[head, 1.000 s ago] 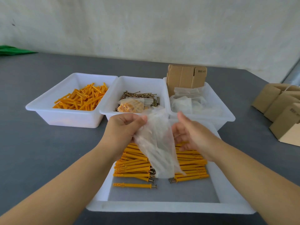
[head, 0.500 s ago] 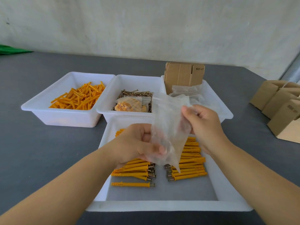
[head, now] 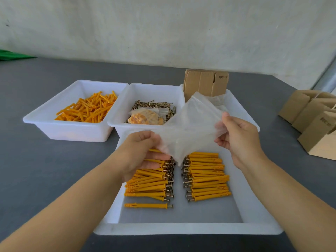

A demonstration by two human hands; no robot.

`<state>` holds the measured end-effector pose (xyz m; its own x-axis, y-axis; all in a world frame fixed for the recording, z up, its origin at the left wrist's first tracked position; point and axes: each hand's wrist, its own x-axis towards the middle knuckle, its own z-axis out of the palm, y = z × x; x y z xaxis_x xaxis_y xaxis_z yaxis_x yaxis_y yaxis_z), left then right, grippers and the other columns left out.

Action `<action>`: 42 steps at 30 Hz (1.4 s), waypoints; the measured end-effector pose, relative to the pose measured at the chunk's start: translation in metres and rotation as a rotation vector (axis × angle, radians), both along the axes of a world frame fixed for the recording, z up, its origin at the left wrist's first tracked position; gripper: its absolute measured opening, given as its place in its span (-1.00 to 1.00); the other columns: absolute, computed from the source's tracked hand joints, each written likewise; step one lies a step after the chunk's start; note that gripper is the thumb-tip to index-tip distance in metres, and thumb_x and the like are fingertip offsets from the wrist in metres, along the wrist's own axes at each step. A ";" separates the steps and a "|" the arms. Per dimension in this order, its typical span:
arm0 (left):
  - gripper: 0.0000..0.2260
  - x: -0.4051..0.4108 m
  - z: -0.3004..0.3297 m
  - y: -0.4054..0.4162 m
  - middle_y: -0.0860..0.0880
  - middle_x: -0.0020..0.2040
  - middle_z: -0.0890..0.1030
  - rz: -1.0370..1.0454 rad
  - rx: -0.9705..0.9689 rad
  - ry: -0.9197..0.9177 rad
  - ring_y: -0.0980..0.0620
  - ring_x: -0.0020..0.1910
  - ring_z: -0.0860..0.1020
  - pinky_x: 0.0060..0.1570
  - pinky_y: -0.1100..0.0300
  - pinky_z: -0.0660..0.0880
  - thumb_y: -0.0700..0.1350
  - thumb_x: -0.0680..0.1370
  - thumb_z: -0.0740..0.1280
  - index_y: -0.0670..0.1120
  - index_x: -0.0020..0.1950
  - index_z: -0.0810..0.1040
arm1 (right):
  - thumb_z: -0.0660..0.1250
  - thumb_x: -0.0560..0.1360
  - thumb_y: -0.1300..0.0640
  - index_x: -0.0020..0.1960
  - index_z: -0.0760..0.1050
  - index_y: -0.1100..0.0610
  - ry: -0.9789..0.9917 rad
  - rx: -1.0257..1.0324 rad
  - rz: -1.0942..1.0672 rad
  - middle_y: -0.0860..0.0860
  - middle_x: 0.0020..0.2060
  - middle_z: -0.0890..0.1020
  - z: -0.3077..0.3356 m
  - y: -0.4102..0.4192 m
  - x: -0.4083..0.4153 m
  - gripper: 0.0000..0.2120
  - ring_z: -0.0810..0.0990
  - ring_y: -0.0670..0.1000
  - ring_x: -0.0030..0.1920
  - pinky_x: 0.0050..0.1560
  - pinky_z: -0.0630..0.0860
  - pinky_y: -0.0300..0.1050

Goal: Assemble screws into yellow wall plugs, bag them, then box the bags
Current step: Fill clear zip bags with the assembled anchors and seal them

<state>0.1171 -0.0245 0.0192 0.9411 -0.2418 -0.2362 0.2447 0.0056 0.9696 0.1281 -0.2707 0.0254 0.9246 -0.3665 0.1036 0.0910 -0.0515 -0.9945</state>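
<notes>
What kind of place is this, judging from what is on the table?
Probably a small packing workstation in a workshop. White bins hold loose yellow plugs and screws, a tray holds rows of assembled plugs, and cardboard boxes wait at the right. Both hands hold a clear bag.

The bag (head: pixel 190 131) is showing thin, hazy clear plastic; the trays (head: pixel 181 229) are looking smooth white plastic, the boxes (head: pixel 312 128) matt cardboard, the tabletop (head: pixel 45 170) matt grey.
</notes>
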 end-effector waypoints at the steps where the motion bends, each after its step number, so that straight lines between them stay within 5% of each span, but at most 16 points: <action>1: -0.83 0.000 0.000 0.000 -0.05 -0.17 0.71 0.067 -0.043 0.008 0.02 -0.34 0.67 -0.53 0.26 0.48 -0.09 0.68 0.22 -0.10 0.01 0.57 | 0.31 0.61 -0.05 -0.19 0.65 0.13 0.012 0.006 0.082 -0.02 -0.41 0.65 0.000 0.001 -0.002 -0.67 0.64 -0.04 -0.41 -0.40 0.53 -0.24; 5: -0.85 0.003 0.001 0.008 -0.05 -0.30 0.57 0.227 -0.127 -0.010 0.11 -0.59 0.36 -0.65 0.33 0.23 -0.10 0.69 0.21 -0.11 -0.01 0.51 | 0.32 0.62 0.08 -0.10 0.71 0.01 0.048 -0.042 0.274 0.02 -0.14 0.74 0.003 0.005 -0.007 -0.79 0.72 0.01 -0.18 -0.37 0.54 -0.22; 8: -0.88 0.001 0.003 0.005 -0.07 -0.31 0.64 0.176 -0.186 0.015 0.09 -0.51 0.57 -0.62 0.31 0.42 -0.12 0.69 0.20 -0.13 0.04 0.48 | 0.31 0.63 0.14 -0.02 0.68 -0.01 0.009 -0.096 0.193 -0.05 -0.13 0.74 0.003 0.004 -0.007 -0.81 0.71 -0.09 -0.14 -0.35 0.54 -0.28; 10: -0.85 -0.002 0.005 0.000 -0.16 -0.09 0.72 0.095 -0.225 0.049 -0.01 -0.20 0.72 -0.50 0.27 0.56 -0.10 0.71 0.13 -0.11 0.08 0.45 | 0.31 0.62 0.14 -0.05 0.67 -0.04 -0.021 -0.098 0.119 -0.10 -0.16 0.74 0.004 0.004 -0.007 -0.81 0.69 -0.13 -0.16 -0.36 0.53 -0.29; 13: -0.79 -0.004 0.007 -0.004 -0.24 0.03 0.70 -0.040 -0.152 0.071 -0.12 0.01 0.70 -0.37 0.21 0.62 -0.03 0.72 0.05 -0.06 0.26 0.39 | 0.31 0.63 0.13 -0.12 0.67 -0.05 -0.056 -0.055 0.052 -0.09 -0.18 0.73 0.005 0.005 -0.007 -0.77 0.65 -0.15 -0.24 -0.37 0.53 -0.28; 19: -0.75 -0.003 0.009 -0.002 -0.28 -0.01 0.69 -0.154 -0.084 0.132 -0.20 -0.02 0.70 -0.33 0.12 0.64 -0.02 0.74 0.01 -0.09 0.30 0.37 | 0.31 0.63 0.16 -0.19 0.68 -0.03 -0.063 -0.023 0.041 -0.07 -0.29 0.69 0.004 0.006 -0.009 -0.72 0.60 -0.13 -0.34 -0.41 0.52 -0.26; 22: -0.73 -0.005 0.004 -0.001 -0.26 -0.25 0.66 -0.124 -0.042 0.118 -0.20 -0.11 0.71 -0.29 0.01 0.66 -0.01 0.73 0.04 -0.15 0.20 0.42 | 0.31 0.63 0.15 -0.25 0.69 -0.06 -0.084 -0.006 0.020 -0.03 -0.26 0.69 0.005 0.004 -0.007 -0.67 0.59 -0.12 -0.37 -0.41 0.53 -0.26; 24: -0.73 -0.004 0.001 -0.001 -0.18 -0.32 0.64 -0.073 -0.012 0.083 -0.13 -0.14 0.71 -0.28 0.00 0.65 0.01 0.72 0.07 -0.14 0.16 0.44 | 0.32 0.62 0.14 -0.25 0.71 -0.07 -0.048 0.002 0.051 -0.01 -0.22 0.70 0.006 0.000 -0.006 -0.67 0.59 -0.11 -0.35 -0.39 0.54 -0.24; 30: -0.52 -0.002 0.000 0.000 0.14 0.04 0.66 0.120 0.224 -0.304 0.13 0.11 0.61 0.13 0.03 0.54 0.44 0.34 0.32 0.22 0.14 0.52 | 0.40 0.54 0.15 -0.22 0.72 0.01 0.238 -0.081 0.478 0.02 -0.23 0.71 0.001 0.000 -0.007 -0.80 0.67 -0.03 -0.22 -0.29 0.58 -0.17; 34: -0.46 -0.007 -0.002 -0.005 0.04 0.04 0.64 0.023 0.114 -0.577 0.01 -0.02 0.66 0.00 -0.01 0.63 0.18 0.34 0.50 0.19 0.28 0.44 | 0.50 0.32 0.11 -0.26 0.70 0.06 0.319 -0.085 0.653 0.03 -0.29 0.68 0.001 0.005 -0.010 -0.97 0.65 -0.07 -0.29 -0.33 0.59 -0.17; 37: -0.46 -0.007 -0.005 -0.008 -0.07 0.02 0.64 -0.124 0.099 -0.723 -0.17 -0.09 0.64 -0.10 -0.08 0.63 -0.14 0.43 0.53 0.11 0.34 0.41 | 0.49 0.38 0.20 -0.29 0.68 0.07 0.353 -0.094 0.730 0.04 -0.34 0.65 0.001 0.008 -0.012 -0.91 0.62 -0.07 -0.34 -0.36 0.57 -0.18; 39: -0.46 -0.006 -0.005 -0.007 -0.08 0.00 0.64 -0.173 0.077 -0.769 -0.15 -0.05 0.62 -0.13 0.04 0.62 -0.25 0.46 0.49 0.05 0.37 0.42 | 0.44 0.42 0.27 -0.31 0.65 0.06 0.367 -0.055 0.761 0.03 -0.35 0.63 0.002 0.009 -0.012 -0.82 0.60 -0.07 -0.36 -0.39 0.55 -0.17; 42: -0.53 -0.004 -0.006 -0.005 -0.05 0.05 0.63 -0.214 0.093 -0.733 -0.07 0.05 0.61 -0.02 0.08 0.61 -0.26 0.46 0.47 0.03 0.32 0.52 | 0.41 0.32 0.21 -0.30 0.60 0.07 0.376 0.093 0.768 0.02 -0.33 0.62 0.006 0.009 -0.012 -0.94 0.61 -0.03 -0.35 -0.40 0.56 -0.14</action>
<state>0.1126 -0.0292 0.0133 0.7999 -0.4464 0.4011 -0.4737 -0.0592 0.8787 0.1164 -0.2615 0.0310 0.8866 0.3835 -0.2587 -0.2692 -0.0272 -0.9627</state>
